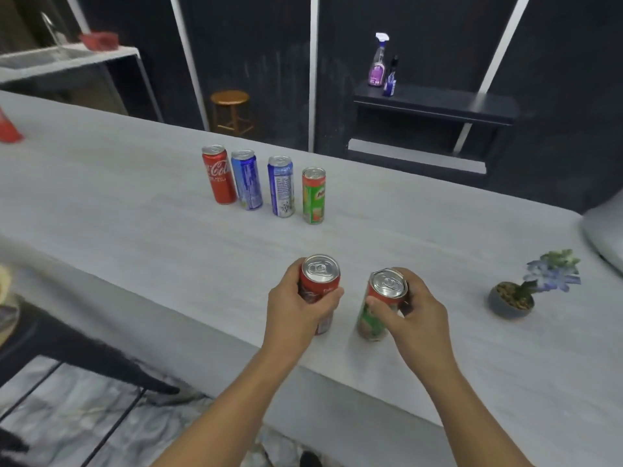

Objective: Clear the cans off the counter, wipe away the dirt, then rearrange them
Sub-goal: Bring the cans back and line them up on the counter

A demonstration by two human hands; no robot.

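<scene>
My left hand (296,308) grips a red cola can (320,281) near the front edge of the pale grey counter (135,214). Beside it, my right hand (408,315) grips a green and red can (381,308), which leans slightly left. Whether either can rests on the counter I cannot tell. Farther back stands a row of upright cans: a red cola can (219,175), a blue can (247,180), a second blue can (281,187) and a green can (313,196).
A small potted plant (526,291) with blue flowers sits on the counter at the right. A red object (8,128) lies at the far left edge. Behind the counter are a wooden stool (231,109) and a dark shelf with a spray bottle (379,60).
</scene>
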